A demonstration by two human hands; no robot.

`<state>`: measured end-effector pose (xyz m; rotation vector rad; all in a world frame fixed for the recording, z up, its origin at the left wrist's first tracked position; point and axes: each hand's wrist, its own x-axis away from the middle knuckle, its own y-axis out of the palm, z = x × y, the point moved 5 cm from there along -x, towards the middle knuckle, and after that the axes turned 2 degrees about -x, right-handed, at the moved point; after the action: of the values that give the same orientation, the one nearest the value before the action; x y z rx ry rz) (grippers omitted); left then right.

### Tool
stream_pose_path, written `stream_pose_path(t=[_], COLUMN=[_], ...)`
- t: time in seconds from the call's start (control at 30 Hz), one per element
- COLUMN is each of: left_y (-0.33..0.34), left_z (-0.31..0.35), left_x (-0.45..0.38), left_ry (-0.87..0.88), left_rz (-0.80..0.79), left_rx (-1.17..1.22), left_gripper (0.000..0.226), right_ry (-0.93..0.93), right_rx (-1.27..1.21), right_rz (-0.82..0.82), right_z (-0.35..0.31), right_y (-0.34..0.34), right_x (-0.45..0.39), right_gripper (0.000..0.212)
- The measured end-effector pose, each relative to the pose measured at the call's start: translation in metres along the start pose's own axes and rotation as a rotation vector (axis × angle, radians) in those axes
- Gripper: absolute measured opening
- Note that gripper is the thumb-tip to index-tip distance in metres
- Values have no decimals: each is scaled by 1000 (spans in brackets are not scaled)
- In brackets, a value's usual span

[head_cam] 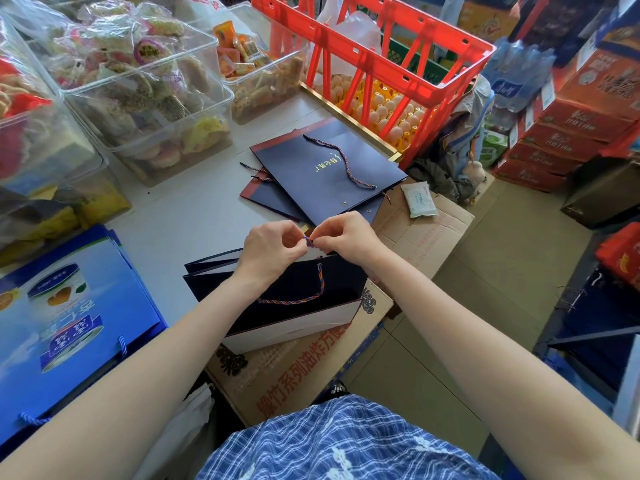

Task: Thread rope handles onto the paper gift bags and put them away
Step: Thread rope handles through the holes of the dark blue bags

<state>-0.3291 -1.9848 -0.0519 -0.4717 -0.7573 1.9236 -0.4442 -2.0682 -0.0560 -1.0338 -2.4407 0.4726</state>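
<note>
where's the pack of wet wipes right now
In the head view the pack of wet wipes lies right of centre on the flattened cardboard box, just right of the stack of navy gift bags and below the red crate.

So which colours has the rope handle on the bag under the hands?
The rope handle is twisted blue, orange-red and white; the head view shows it against the dark bag.

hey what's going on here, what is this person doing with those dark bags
A person is fitting rope handles to navy paper gift bags. Both the left hand and the right hand pinch the end of a twisted rope handle at the top edge of the open bag in front of them, apparently knotting it. More flat bags lie stacked on the table beyond, the top one with a rope on it.
</note>
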Motion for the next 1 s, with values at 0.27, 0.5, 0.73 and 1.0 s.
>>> stream_pose_path(t=[0.27,0.5,0.73,1.0], left_y=[2,10,11,4], left_z=[8,-4,-17,-14], left_x=[5,2,-7,-4], left_ry=[121,-199,-348,-124], left_rz=[72,32,-90,-338], left_rx=[-108,79,291,390], left_gripper=[9,10,14,6], right_ry=[12,-82,-89,-56], right_rx=[7,108,78,-51], right_rz=[0,-49,-46,-107], right_z=[-1,-3,-2,-3], right_y=[1,1,2,-1], right_x=[-2,-1,-3,-2], right_gripper=[5,10,11,13])
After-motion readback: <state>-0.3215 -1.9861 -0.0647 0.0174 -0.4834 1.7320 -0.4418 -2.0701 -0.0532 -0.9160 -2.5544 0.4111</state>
